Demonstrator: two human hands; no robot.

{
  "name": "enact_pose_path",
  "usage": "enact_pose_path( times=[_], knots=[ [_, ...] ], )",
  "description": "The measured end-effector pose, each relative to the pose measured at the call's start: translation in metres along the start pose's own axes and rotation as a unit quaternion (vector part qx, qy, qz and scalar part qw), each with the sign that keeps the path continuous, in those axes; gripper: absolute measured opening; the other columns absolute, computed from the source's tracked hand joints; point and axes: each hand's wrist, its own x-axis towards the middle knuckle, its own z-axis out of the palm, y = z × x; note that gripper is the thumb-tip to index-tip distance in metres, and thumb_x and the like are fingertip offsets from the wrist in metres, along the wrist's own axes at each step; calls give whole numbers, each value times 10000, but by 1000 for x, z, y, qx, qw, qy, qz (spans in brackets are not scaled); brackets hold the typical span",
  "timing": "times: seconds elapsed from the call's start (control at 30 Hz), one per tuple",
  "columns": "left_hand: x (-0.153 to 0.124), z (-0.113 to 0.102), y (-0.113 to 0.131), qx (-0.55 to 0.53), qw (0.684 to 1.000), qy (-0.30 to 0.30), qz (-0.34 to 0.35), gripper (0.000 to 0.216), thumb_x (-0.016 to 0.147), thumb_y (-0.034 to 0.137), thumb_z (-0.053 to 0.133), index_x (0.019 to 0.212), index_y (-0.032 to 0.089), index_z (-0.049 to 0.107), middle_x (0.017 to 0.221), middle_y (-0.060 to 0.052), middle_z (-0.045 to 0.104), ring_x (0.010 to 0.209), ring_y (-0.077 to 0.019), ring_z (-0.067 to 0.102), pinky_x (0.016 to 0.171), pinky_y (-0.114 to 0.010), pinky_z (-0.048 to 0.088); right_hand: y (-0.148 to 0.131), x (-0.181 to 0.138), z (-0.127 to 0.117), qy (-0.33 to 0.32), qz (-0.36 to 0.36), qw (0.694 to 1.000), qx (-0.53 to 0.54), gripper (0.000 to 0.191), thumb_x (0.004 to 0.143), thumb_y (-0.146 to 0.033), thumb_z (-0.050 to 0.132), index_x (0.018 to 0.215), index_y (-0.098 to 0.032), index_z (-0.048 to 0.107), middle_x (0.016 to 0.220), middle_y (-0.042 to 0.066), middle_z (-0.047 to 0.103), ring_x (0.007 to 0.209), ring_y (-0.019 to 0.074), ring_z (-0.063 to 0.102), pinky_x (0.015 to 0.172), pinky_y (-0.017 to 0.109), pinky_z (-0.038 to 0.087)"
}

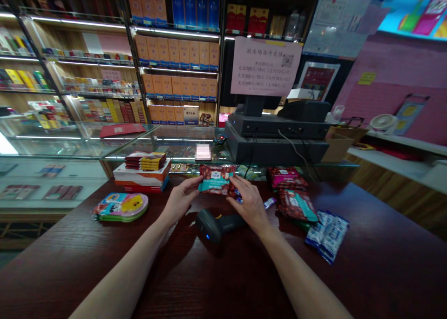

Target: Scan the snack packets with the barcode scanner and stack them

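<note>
A brown foil packet with a teal panel and pictures of nuts (216,181) is raised a little over the dark reddish wooden counter (209,281), held between both hands. The left hand (180,199) pinches its left end between thumb and fingers; the right hand (248,201) grips the right end likewise. Holding it by the ends seems to keep the soft wrapper stretched flat and its printed front largely uncovered, facing the wearer.

Just below the packet, a black handheld barcode scanner with a small blue light (211,225) lies on the counter, its handle running under the right hand, probably so that it is within easy reach. To the right, two similar brown packets, one nearer with a teal panel (298,205) and one farther with a pink panel (286,177), lie overlapping, with blue-and-white sachets (328,235) just beside them. To the left is a colourful flat pack with a yellow figure (122,206); behind it, small brown-and-yellow packets (145,160) sit on a stack of white-and-orange boxes (139,177), whose flat top presumably gives them a steady base.
</note>
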Motion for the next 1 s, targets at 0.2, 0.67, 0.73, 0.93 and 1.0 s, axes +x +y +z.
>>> enact_pose_path(
  times=[0.2,0.67,0.73,0.93,1.0],
  knots=[
    [-1,-2,6,123,989,-20,74,476,821,223,587,1293,237,648,1367,-49,617,1282,-217,559,1155,-415,378,2,0,1,18,-27,999,-35,602,930,-152,555,1508,-229,408,1422,104,592,1347,234,513,1060,410,411],
    [-9,-3,4,488,854,-55,171,682,854,121,525,1507,258,385,1511,-99,481,1498,-312,253,1198,-671,83,-8,1,4,35,-25,992,-122,554,921,-149,605,1457,-189,469,1359,96,648,1393,272,438,1069,455,338],
    [-11,-4,8,505,843,-58,175,698,846,115,536,1513,243,373,1519,-104,471,1508,-317,227,1203,-667,51,-11,3,4,31,-26,992,-122,549,922,-159,612,1452,-185,474,1347,92,658,1398,274,429,1096,467,308],
    [-8,-16,8,501,851,-51,148,722,810,94,557,1492,272,398,1506,-95,479,1503,-322,240,1209,-653,51,-19,15,9,-20,-19,995,-99,569,928,-195,605,1476,-187,451,1360,105,647,1420,289,391,1097,487,298],
    [-8,-21,4,500,854,-42,137,732,795,86,558,1486,271,401,1503,-90,480,1488,-316,269,1211,-641,89,-22,20,15,-38,-13,995,-89,568,924,-199,605,1472,-187,457,1359,110,646,1420,297,387,1084,493,311]
  ],
)
